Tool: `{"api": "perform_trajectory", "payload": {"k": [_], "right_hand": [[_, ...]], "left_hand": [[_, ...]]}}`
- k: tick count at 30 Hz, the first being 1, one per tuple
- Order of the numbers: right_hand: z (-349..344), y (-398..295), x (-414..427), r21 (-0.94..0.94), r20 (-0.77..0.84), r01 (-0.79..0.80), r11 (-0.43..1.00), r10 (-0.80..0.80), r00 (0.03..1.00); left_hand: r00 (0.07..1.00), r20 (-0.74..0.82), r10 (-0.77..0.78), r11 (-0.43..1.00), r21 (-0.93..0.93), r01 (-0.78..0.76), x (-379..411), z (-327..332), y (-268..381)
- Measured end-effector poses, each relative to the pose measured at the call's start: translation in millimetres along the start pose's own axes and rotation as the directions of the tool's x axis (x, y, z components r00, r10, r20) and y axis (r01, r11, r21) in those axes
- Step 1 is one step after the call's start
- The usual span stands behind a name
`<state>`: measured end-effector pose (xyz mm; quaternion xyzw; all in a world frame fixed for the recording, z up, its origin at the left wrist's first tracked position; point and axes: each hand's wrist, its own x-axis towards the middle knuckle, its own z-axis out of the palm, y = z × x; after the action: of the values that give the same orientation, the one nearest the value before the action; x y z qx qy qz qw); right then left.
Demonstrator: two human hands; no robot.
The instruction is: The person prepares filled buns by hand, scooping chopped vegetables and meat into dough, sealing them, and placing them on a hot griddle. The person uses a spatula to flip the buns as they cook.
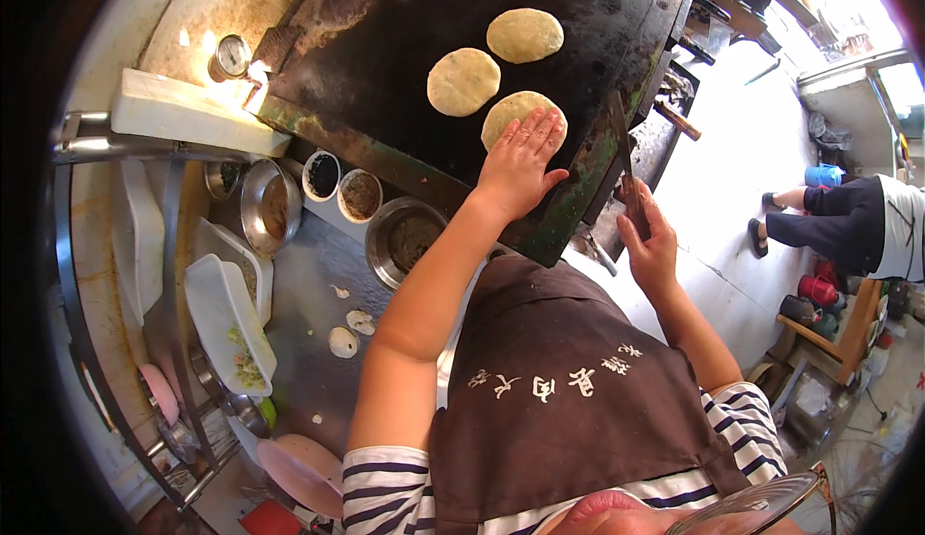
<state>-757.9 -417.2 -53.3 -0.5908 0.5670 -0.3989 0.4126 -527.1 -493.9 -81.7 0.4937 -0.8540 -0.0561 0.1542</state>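
Note:
My left hand (522, 166) lies palm down on a round flatbread (507, 110), its fingers spread over the dough. Two more pale flatbreads, a left one (463, 82) and a far one (525, 35), rest apart from it on the dark griddle (390, 36). Beside the griddle's right edge, my right hand (652, 242) grips the wooden handle of a long flat-bladed tool (622, 138). The blade points away from me and shows nearly edge-on, so I cannot tell whether it is a knife or a spatula.
Left of the griddle are two small tubs, a dark-filled one (321, 175) and a brown-filled one (360, 196), and a steel bowl (405, 235). Cracked eggshells (344, 342) lie on the metal counter (307, 275) near a white tray (230, 325). At right stands another person (842, 221).

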Motion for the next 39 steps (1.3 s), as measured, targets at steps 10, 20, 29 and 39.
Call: {"api": "perform_trajectory", "payload": {"k": [10,20,29,39], "right_hand": [[35.1,-34.3,44.2,-0.421,0.181,0.378,0.825,-0.331,0.926],[51.9,-53.4,50.2,-0.562,0.355,0.280,0.778,-0.079,0.931],[16.6,-18.0,-6.8,-0.550,0.272,0.272,0.790,-0.138,0.952],[8.7,-13.8,-17.2,-0.263,0.044,0.213,0.941,-0.208,0.977]], "left_hand": [[0.963,-0.261,-0.072,0.947,-0.322,-0.016,-34.8,-27.6,48.9],[0.806,-0.386,-0.449,0.862,-0.424,0.277,-68.7,-24.2,15.9],[0.993,-0.107,-0.056,0.936,-0.352,0.015,0.6,-33.5,-51.8],[0.982,0.049,0.181,0.978,-0.118,-0.175,6.5,-14.8,-53.7]]}}
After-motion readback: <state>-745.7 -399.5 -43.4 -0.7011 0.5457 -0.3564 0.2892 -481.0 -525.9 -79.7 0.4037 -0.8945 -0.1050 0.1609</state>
